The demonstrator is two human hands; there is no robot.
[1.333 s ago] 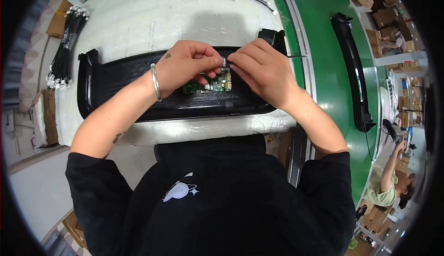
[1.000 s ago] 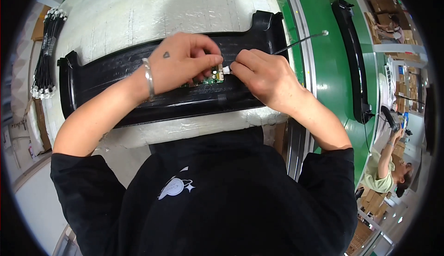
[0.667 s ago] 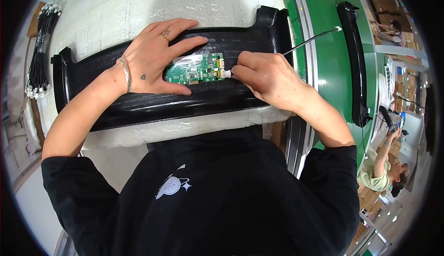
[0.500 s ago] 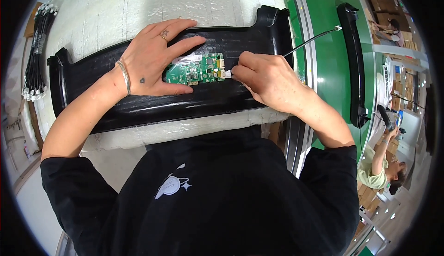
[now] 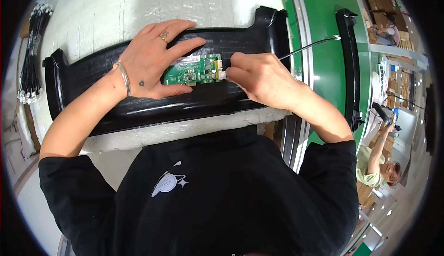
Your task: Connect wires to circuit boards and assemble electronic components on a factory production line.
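Two hands of mine are working on a long black plastic housing (image 5: 138, 112) that is lying across the white padded worktop (image 5: 115, 6), right in front of my chest. My left hand (image 5: 152, 59) is lying flat on the housing with its fingers spread out, so that grip is open and holding nothing; the thumb and forefinger are framing the left end of a small green circuit board (image 5: 194, 73), which is sitting in the middle of the housing. My right hand (image 5: 259, 78) is coming in from the right, and its grip is closed in a pinch on a small white connector (image 5: 223, 74) that is touching the right edge of the board. A thin grey cable (image 5: 307, 46) is running away from that hand, up and to the right, crossing over the housing's raised end and out above the green conveyor belt (image 5: 323, 15), where it is ending in another white plug. I cannot tell whether the connector is fully seated in the board.

On the belt, well apart from my hands, another black housing (image 5: 349, 66) is lying lengthwise. At the far left edge of the worktop a bundle of black cables (image 5: 30, 66) with white ends is lying. Down at the lower right, another person in a light green shirt (image 5: 370, 165) is raising an arm.
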